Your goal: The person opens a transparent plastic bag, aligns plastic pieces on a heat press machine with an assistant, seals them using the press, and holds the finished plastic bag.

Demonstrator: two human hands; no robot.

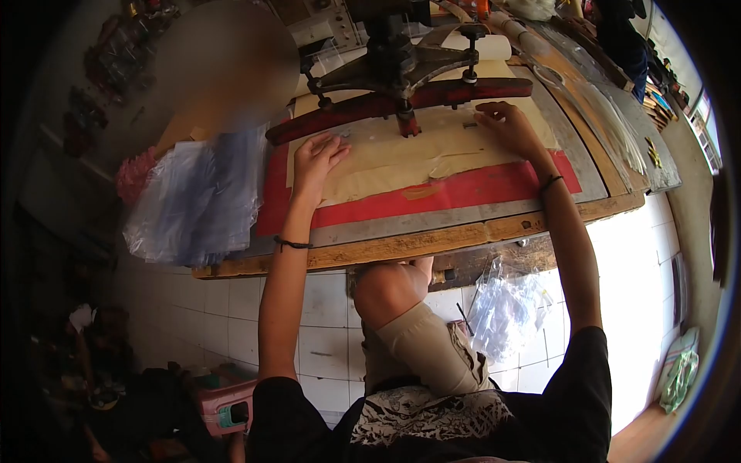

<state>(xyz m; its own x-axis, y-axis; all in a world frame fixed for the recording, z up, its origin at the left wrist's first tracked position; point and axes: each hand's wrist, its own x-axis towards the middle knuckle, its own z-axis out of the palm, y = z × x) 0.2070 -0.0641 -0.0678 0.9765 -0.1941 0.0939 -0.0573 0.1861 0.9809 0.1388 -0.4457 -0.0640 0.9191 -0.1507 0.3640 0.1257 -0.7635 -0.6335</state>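
Note:
A tan sheet (370, 174) with a ragged front edge lies over a red sheet (455, 190) on the bench. Above it is a press with a dark metal frame (441, 63) and a long red bar (340, 117). My left hand (316, 163) is at the tan sheet's left side, fingers loosely bent and slightly apart. Near the sheet's right side, my right hand (509, 127) has its fingers curved, with a gap between thumb and fingertips. I make out nothing held in either hand. Whether the fingertips touch the sheet is hard to tell.
A stack of clear plastic pieces (197, 197) hangs over the bench's left edge. Long clear strips (610, 127) lie on the right. The bench has a worn wooden front edge (432, 239). Below sits a clear plastic bag (509, 309). Another person (147, 417) is at lower left.

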